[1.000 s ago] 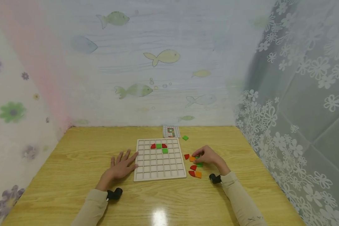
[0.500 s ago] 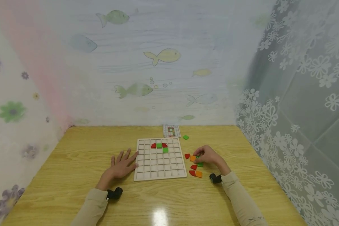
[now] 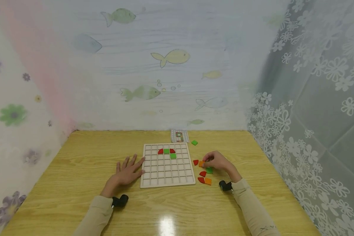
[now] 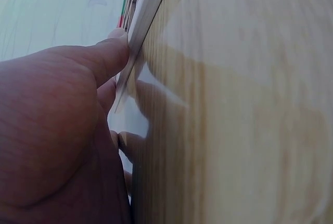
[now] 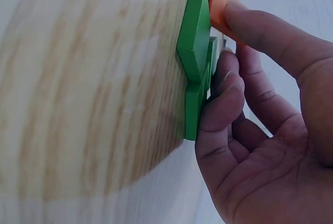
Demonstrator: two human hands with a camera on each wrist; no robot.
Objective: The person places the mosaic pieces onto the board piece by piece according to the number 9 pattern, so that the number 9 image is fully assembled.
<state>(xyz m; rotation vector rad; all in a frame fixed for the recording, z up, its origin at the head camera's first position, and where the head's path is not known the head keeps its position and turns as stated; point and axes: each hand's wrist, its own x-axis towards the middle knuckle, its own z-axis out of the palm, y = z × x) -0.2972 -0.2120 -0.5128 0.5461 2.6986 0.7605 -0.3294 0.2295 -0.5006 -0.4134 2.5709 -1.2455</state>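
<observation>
My right hand [image 3: 218,161] pinches an orange square tile [image 5: 220,9] between thumb and index finger, with the other fingers curled beside green tiles [image 5: 194,34]. In the head view, a green tile [image 3: 209,170] shows just below the fingers. My left hand [image 3: 125,173] lies with fingers spread at the left edge of the white grid board [image 3: 168,182]; in the left wrist view its thumb [image 4: 112,57] touches the board's side. On the board's upper part sit two red quarter-round tiles [image 3: 160,151] and two green square tiles [image 3: 173,156].
Right of the board lie red quarter-round tiles [image 3: 203,174] and another orange tile [image 3: 208,181]. Behind the board are a printed pattern card [image 3: 179,135] and a single green tile [image 3: 194,143]. A wall with painted fish stands at the table's [image 3: 91,147] back edge.
My right thumb and index finger have closed on the orange tile and tilted it up from among the loose tiles. The left hand and board stay in place.
</observation>
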